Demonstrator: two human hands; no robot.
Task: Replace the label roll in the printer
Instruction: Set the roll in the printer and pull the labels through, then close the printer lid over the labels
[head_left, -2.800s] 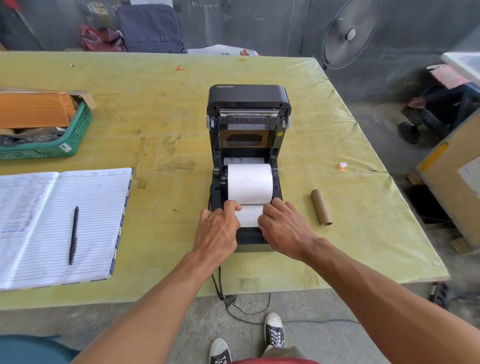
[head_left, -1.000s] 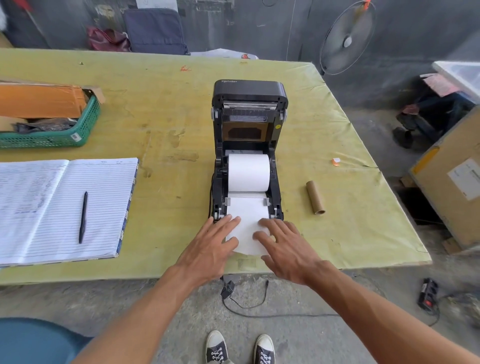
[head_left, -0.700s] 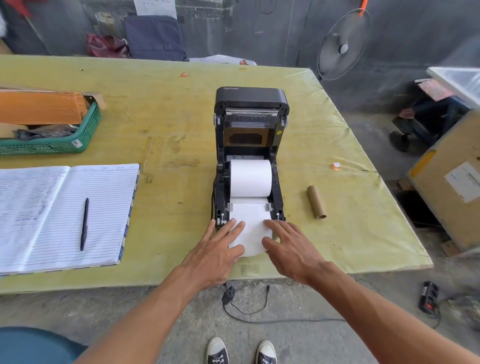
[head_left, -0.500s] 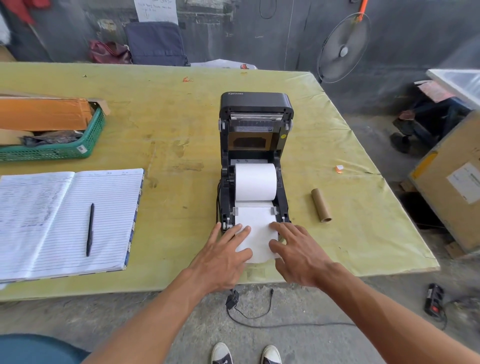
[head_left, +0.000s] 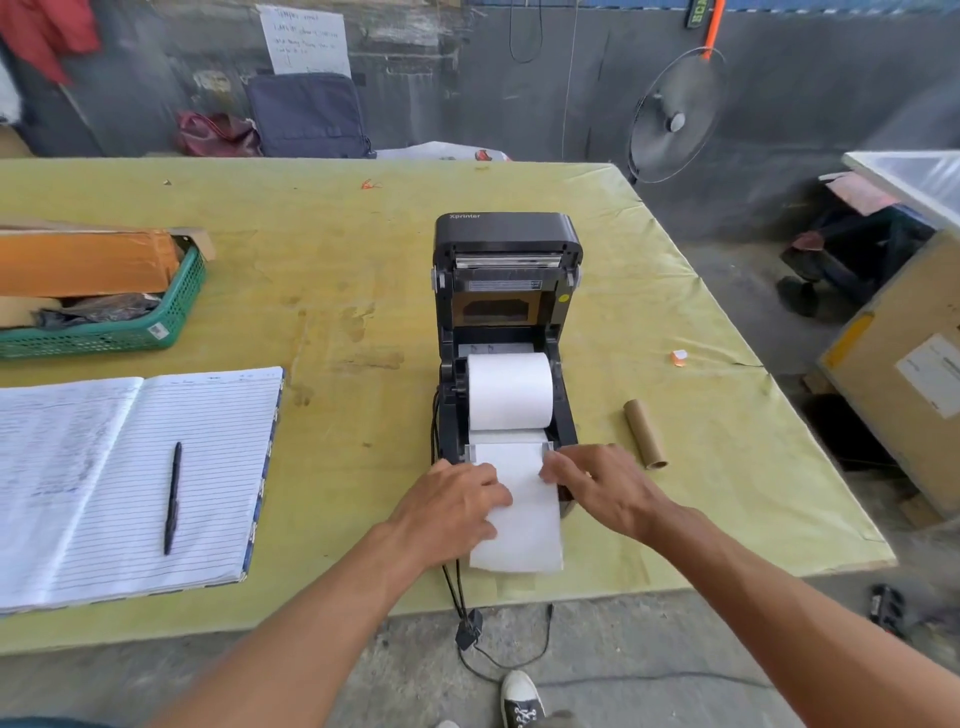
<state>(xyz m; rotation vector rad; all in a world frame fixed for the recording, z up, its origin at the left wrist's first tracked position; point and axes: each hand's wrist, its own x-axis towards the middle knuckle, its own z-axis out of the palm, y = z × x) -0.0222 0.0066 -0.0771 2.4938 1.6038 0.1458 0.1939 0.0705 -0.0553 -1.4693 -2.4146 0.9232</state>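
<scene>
A black label printer (head_left: 506, 234) stands on the table with its lid raised. A full white label roll (head_left: 510, 391) lies in its bay. The roll's paper strip (head_left: 522, 525) runs forward between the guides and out over the printer's front onto the table. My left hand (head_left: 451, 506) rests on the strip's left edge, fingers curled on the paper. My right hand (head_left: 602, 486) presses at the strip's right edge by the right guide. An empty brown cardboard core (head_left: 644, 434) lies to the right of the printer.
An open lined notebook (head_left: 104, 467) with a black pen (head_left: 172, 496) lies at the left. A green basket (head_left: 124, 332) holds a cardboard box behind it. Black cables (head_left: 457, 587) hang off the table's near edge. A fan and boxes stand to the right.
The strip has been drawn out from under the guides onto the table. Both hands went from flat on the strip's end to curled at its edges nearer the guides.
</scene>
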